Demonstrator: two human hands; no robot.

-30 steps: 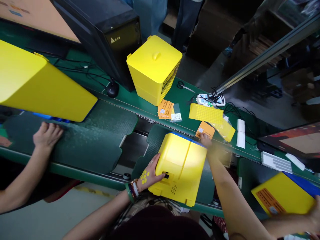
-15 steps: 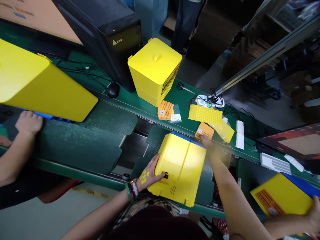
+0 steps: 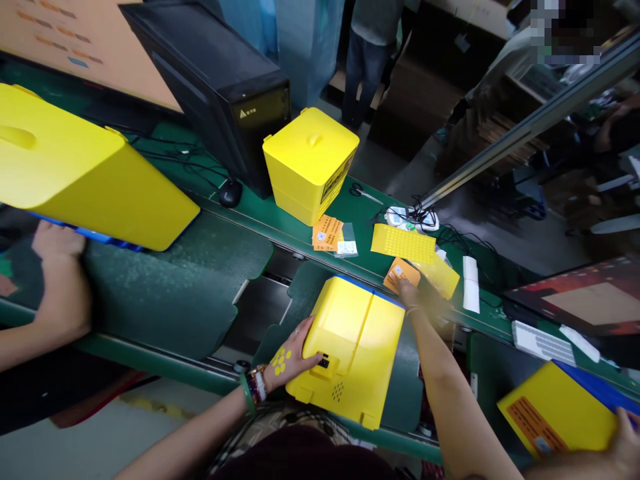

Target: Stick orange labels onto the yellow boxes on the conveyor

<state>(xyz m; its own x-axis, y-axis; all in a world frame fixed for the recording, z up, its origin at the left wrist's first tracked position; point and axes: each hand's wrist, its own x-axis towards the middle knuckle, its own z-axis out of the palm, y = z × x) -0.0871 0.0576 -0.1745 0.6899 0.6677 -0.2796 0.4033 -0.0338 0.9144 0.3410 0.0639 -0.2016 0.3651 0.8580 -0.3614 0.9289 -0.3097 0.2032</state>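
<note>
My left hand [image 3: 290,360] grips the left side of a yellow plastic box [image 3: 353,340] with a blue edge, its thumb lying beside a small black socket. Several round yellow dots stick to the back of this hand. The box lies on its side on a green conveyor plate [image 3: 406,393]. Beyond its far right corner, my right hand [image 3: 409,295] has its fingers closed at the near edge of an orange printed card [image 3: 401,272]; the fingers are partly blurred. Close to that card lie a sheet of yellow dots [image 3: 403,243] and a clear bag with yellow contents [image 3: 440,275].
A lidded yellow bin [image 3: 311,157], more orange cards [image 3: 326,233], scissors [image 3: 365,193] and a mouse [image 3: 231,193] line the green ledge. Co-workers' hands hold a large yellow bin [image 3: 105,180] at left and a yellow-and-blue box [image 3: 557,407] at right.
The view has shifted, so most things sit lower in it. My left hand stays on the box, and my right hand stays at the orange card.
</note>
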